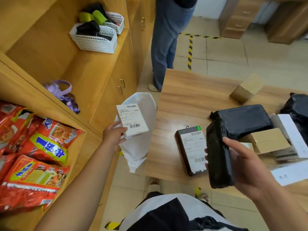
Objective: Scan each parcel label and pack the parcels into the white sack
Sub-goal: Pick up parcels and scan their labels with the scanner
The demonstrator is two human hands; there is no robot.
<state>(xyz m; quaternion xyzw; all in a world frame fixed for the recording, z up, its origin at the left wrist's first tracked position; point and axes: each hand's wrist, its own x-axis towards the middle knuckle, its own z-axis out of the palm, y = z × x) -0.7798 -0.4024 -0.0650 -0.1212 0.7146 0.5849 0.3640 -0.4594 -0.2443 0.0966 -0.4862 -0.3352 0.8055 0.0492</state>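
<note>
Black-and-white shirt (166,212) fills the bottom edge, closest to the lens. Beyond it the wooden bench (191,90) takes the right half of the view. The white sack (140,147) hangs against its left edge, between the bench and the yellow cupboards. I cannot tell where its mouth opens.

On the bench lie a black poly-wrapped parcel (246,120), cardboard boxes (268,140) beside it, and a flat dark parcel (191,147) with its label up, nearest the person.

The right hand (245,164) is curled round a black handheld scanner (218,155), thumb on one side and fingers on the other. The scanner's long axis points away from the person, over the flat dark parcel.

The left hand (113,134) pinches the near end of a small white boxed parcel (133,120). Its label faces up and its long axis runs away from the person, directly in front of the sack.

My reading is that the box is already at the sack, so the left hand alone can drop it in. The scanner is well apart to the right. If this label is unscanned, the right hand must swing left across the bench corner.
</note>
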